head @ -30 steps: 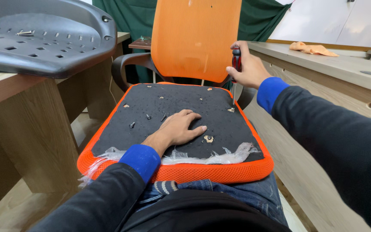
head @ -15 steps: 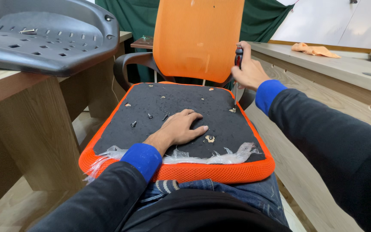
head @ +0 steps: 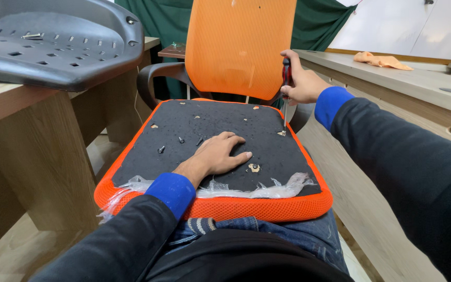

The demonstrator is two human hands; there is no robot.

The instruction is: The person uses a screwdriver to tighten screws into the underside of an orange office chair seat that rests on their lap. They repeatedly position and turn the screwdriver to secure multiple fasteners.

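Seat cushion (head: pixel 210 125) is laid upside down across the lap, pinned by the flat, open left hand (head: pixel 219 155). Screwdriver (head: pixel 286 78) is gripped in the closed right hand (head: pixel 301 83), tip at rear-right corner. Cushion judged light, foam-soft; best gripped by its orange rim.

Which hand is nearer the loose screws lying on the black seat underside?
Left. The left hand rests flat on the black underside just right of the loose screws; the right hand grips a screwdriver at the far right corner.
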